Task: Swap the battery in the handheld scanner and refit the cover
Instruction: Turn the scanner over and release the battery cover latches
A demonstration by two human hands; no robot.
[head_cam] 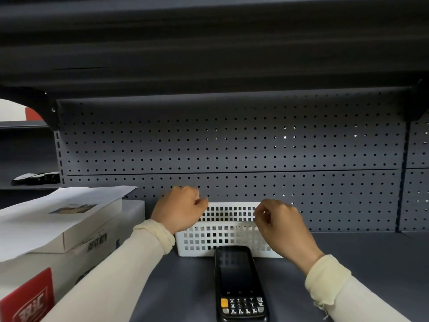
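The handheld scanner [240, 283] lay face up on the dark grey shelf [359, 259], screen and keypad showing, so its back, where the battery cover would sit, was turned down against the shelf and out of sight. Its long axis ran straight away from the person: keypad end nearest the body, screen end pointing at the white perforated basket [228, 225] and all but touching the basket's front wall. It sat midway between the two forearms, closer to the body than either hand.

Both hands were beyond it, raised at the basket. The left hand [180, 209] hung at the basket's left end with fingers curled in; whether they pinched the rim or simply rested there could not be told. The right hand [282, 225] hovered over the basket's right part, fingers loosely curled with thumb near forefinger, and nothing could be made out between them. Neither hand touched the scanner.

Judged from this layout, the right hand was a little nearer to the scanner's screen end, and either hand would have to draw back toward the body and drop to reach it. Since the device lay lengthwise, a grasp across its narrow sides looked the natural one, followed by a turn-over to expose the back. No battery or loose cover was visible; the basket's contents were hidden behind its walls.

To the left stood stacked cardboard boxes [69, 231] with a sheet of paper [46, 212] draped over them, and behind everything rose the pegboard back panel [232, 147].
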